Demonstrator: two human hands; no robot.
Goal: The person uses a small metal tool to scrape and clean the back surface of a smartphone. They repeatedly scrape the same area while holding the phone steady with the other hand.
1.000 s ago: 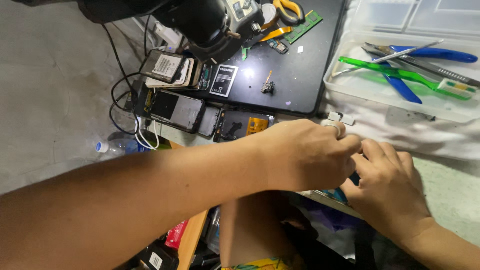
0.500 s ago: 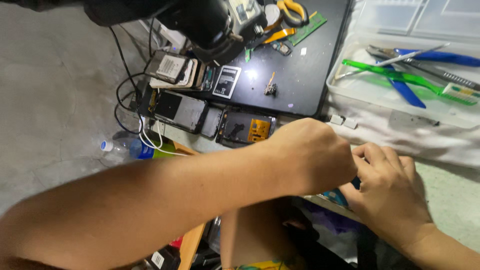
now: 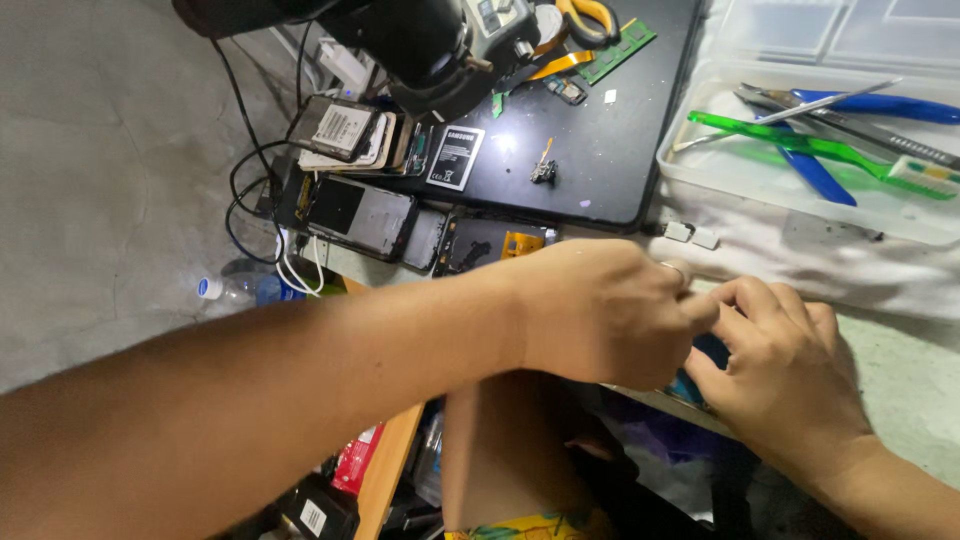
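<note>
Pinching together at the table's front edge, the left hand and right hand meet fingertip to fingertip over a small blue object, mostly hidden between them; which fingers hold it, I cannot tell. Just behind lies a white cloth. Beyond it, a clear plastic tray holds a green toothbrush, blue-handled pliers and tweezers.

A phone and electronics repair bench. Opened phones and loose batteries lie at 11 o'clock beside a black work mat carrying a green circuit strip. At 2 o'clock a clear tray holds blue-handled pliers and a green toothbrush.
</note>
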